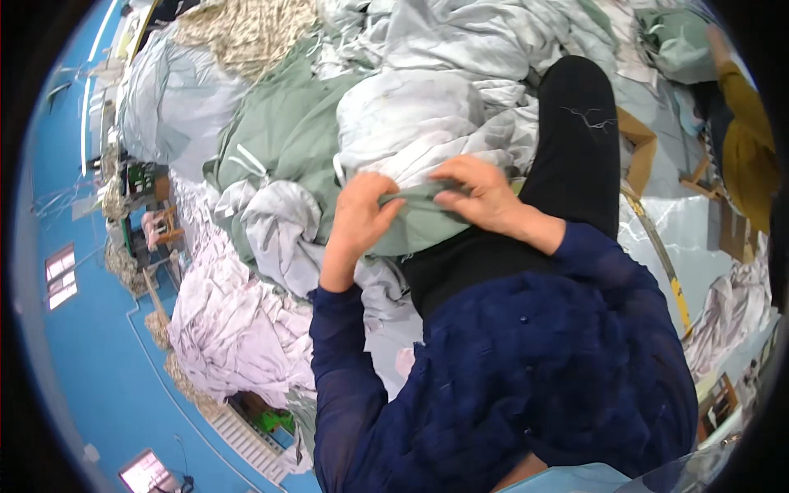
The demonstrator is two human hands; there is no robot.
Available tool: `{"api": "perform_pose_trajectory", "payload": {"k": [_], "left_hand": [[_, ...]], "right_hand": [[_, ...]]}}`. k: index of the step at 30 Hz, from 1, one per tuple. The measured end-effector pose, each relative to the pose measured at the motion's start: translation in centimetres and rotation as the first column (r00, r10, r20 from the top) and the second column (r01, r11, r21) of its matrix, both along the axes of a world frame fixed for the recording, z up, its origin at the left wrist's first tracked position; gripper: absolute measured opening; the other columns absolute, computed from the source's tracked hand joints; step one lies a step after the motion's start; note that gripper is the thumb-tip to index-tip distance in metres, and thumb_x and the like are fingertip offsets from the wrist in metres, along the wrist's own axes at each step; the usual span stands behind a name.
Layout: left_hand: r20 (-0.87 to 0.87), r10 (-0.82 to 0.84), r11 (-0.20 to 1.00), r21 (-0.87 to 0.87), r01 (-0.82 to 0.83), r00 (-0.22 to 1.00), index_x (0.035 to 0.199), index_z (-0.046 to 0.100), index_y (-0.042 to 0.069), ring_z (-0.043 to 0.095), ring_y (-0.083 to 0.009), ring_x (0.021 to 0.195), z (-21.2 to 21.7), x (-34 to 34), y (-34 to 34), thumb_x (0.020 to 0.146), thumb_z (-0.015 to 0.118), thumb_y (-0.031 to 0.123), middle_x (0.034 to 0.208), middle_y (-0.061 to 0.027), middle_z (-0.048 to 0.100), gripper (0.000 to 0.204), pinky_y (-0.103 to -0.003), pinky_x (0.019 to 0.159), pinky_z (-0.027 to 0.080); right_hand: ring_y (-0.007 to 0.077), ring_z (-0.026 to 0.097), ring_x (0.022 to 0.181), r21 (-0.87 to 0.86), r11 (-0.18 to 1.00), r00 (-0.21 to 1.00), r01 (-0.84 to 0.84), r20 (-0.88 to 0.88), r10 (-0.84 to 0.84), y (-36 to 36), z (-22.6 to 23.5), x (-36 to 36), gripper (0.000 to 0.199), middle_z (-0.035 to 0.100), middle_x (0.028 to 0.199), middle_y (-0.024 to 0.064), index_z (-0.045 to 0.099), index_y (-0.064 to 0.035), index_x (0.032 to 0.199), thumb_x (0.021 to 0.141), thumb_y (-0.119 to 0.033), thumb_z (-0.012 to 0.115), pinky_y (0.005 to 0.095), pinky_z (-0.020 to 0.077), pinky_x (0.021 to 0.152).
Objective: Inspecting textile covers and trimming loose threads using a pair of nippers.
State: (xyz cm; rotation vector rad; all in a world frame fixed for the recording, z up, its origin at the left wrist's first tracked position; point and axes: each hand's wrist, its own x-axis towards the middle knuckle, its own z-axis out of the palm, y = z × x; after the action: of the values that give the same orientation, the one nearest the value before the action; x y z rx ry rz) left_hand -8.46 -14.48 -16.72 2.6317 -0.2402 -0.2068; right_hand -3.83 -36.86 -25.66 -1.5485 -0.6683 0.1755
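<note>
A sage-green cloth lies over my lap, its edge drawn out between my hands. My left hand is closed with thumb and fingers on this edge. A short way to the right, my right hand grips the same edge, thumb below and fingers above. Just beyond the hands rises a bunched white cloth with a faint grey pattern. More of the green fabric spreads to the left, with a white tie strip on it. Beside my left wrist lies a crumpled pale grey cloth.
A pinkish-white fabric heap lies at left, with pale blue and beige patterned cloth farther off. A cardboard box and yellow-black floor tape are at right. Another person's mustard sleeve shows at far right, near a green bundle.
</note>
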Motion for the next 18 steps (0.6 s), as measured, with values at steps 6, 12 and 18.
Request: {"api": "perform_pose_trajectory", "payload": {"k": [6,12,18], "left_hand": [[0.182,0.295,0.921,-0.315,-0.228,0.938,0.085,0.065,-0.001,0.059,-0.0152,0.069,6.9,-1.4,0.7,0.079,0.066,-0.001,0.076,-0.0071,0.062,0.006,-0.027,0.062,0.045],[0.816,0.545,0.647,-0.263,-0.716,0.193,0.089,0.067,-0.003,0.056,-0.0124,0.072,21.9,-7.7,11.5,0.089,0.064,0.007,0.083,-0.0053,0.065,0.01,-0.025,0.068,0.047],[0.885,0.424,0.383,-0.366,-0.848,-0.191,0.084,0.067,-0.007,0.057,-0.0158,0.071,29.0,-17.0,23.5,0.086,0.062,0.012,0.08,-0.009,0.066,0.02,-0.032,0.067,0.05]], "right_hand": [[0.0081,0.053,0.067,0.088,0.986,0.966,-0.145,-0.205,0.16,0.5,1.2,0.8,0.016,0.061,0.072,0.003,0.065,-0.0019,0.089,0.077,-0.005,0.074,0.0251,0.0437,0.061],[0.005,0.052,0.069,0.044,0.98,0.969,-0.196,-0.146,0.2,-1.3,2.2,5.7,0.025,0.059,0.07,0.0,0.064,-0.0021,0.086,0.07,-0.011,0.081,0.0241,0.0429,0.062],[0.0143,0.055,0.065,-0.287,0.886,0.931,-0.364,-0.143,0.336,-3.1,2.1,10.4,0.026,0.06,0.068,0.0091,0.063,0.0003,0.086,0.067,-0.01,0.078,0.0298,0.0456,0.063]]}}
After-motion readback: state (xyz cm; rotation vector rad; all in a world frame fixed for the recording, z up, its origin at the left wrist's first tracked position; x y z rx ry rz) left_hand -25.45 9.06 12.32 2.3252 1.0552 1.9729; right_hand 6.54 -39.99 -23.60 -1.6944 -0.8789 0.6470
